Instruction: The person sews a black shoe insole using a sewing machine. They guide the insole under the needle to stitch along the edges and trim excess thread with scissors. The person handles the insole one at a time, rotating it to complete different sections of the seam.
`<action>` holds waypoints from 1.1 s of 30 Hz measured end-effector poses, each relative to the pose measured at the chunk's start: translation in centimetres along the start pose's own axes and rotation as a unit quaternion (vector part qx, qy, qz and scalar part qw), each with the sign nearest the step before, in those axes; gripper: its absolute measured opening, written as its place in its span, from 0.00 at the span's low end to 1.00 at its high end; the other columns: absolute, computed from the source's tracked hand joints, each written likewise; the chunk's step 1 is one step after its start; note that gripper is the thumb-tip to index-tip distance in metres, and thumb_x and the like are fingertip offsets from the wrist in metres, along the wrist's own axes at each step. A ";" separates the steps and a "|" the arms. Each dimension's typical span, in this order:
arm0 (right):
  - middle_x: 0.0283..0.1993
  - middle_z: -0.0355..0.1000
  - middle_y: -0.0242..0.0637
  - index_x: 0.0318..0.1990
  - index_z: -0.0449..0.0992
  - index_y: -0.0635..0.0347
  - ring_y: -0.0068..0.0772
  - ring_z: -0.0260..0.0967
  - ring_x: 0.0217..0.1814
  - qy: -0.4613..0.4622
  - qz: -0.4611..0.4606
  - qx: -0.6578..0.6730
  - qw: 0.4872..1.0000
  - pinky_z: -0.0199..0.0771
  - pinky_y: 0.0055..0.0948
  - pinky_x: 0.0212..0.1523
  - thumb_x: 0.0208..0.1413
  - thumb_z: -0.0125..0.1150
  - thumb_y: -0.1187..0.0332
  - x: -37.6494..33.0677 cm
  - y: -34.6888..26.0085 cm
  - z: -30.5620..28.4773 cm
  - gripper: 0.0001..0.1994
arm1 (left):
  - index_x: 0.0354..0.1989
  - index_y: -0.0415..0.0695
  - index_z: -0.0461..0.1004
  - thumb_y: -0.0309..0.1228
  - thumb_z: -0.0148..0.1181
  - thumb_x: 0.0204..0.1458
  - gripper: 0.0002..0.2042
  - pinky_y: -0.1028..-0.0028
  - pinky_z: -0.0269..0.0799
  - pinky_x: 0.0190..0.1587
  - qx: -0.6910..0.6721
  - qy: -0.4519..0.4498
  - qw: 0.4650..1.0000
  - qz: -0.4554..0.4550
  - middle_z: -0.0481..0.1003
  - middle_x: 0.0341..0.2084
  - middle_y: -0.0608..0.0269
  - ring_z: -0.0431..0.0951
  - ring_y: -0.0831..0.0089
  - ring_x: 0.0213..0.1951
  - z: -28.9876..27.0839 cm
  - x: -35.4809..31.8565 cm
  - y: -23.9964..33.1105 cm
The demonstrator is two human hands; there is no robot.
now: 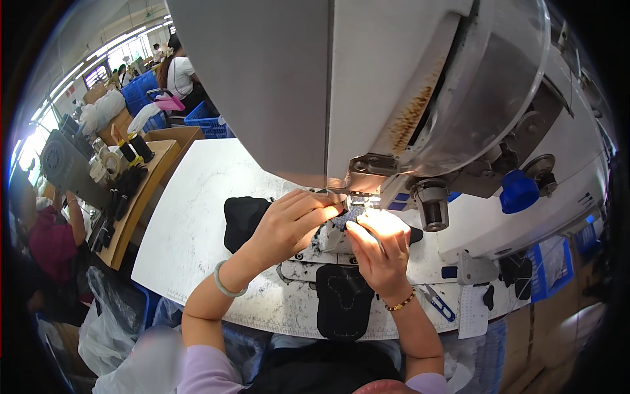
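A large white sewing machine (262, 65) stands over the table, its lit needle area just beyond my fingers. Under the light lies a small speckled grey fabric piece (350, 215) with dark edges. My left hand (292, 222) pinches it from the left, close to the presser area. From the right, my right hand (384, 249) grips the same piece with thumb and fingers, partly washed out by glare. A black padded fabric piece (244, 223) rests left of my left hand. Another black piece (342, 303), with a stitched outline, lies nearer to me.
Blue-handled thread snips (441, 305) and a white card (474, 311) lie right of my right wrist. Dark lint dots the white tabletop (190, 217). A wooden bench (154, 174) with thread cones stands left, where a co-worker (52, 240) sits. Clear plastic bags (108, 322) crowd below.
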State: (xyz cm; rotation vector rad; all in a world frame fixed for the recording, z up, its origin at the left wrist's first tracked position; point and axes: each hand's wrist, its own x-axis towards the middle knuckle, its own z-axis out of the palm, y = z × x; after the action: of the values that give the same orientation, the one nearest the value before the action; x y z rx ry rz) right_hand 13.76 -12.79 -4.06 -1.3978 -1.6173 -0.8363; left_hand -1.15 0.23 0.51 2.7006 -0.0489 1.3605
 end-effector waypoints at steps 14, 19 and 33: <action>0.35 0.72 0.28 0.39 0.78 0.53 0.31 0.66 0.42 0.001 0.010 0.046 0.999 0.60 0.34 0.47 0.47 0.67 0.69 1.2 1.3 -0.3 0.10 | 0.37 0.36 0.71 0.16 0.58 0.35 0.16 0.68 0.69 0.34 0.160 -0.026 0.987 0.000 0.70 0.28 0.57 0.72 0.62 0.30 0.6 0.4 3.4; 0.37 0.73 0.33 0.33 0.77 0.56 0.39 0.68 0.44 -0.026 0.069 0.076 0.994 0.61 0.38 0.48 0.48 0.66 0.69 1.3 1.0 -0.3 0.05 | 0.38 0.39 0.72 0.18 0.60 0.37 0.16 0.69 0.69 0.40 0.061 -0.026 0.998 -0.004 0.71 0.34 0.58 0.72 0.63 0.35 0.5 -0.1 1.7; 0.43 0.67 0.35 0.43 0.74 0.57 0.41 0.65 0.46 0.047 -0.001 0.071 0.996 0.66 0.36 0.47 0.47 0.65 0.71 0.1 1.3 0.6 0.14 | 0.49 0.42 0.73 0.20 0.64 0.32 0.27 0.66 0.74 0.49 -0.097 -0.070 0.992 0.047 0.75 0.45 0.60 0.74 0.58 0.50 -0.5 -1.0 -2.2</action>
State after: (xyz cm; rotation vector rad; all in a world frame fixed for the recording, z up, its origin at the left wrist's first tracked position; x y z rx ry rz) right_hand 14.91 -12.02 -4.29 -1.2396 -1.5741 -0.7615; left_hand -1.99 2.50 -0.19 2.6528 -0.3095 1.1201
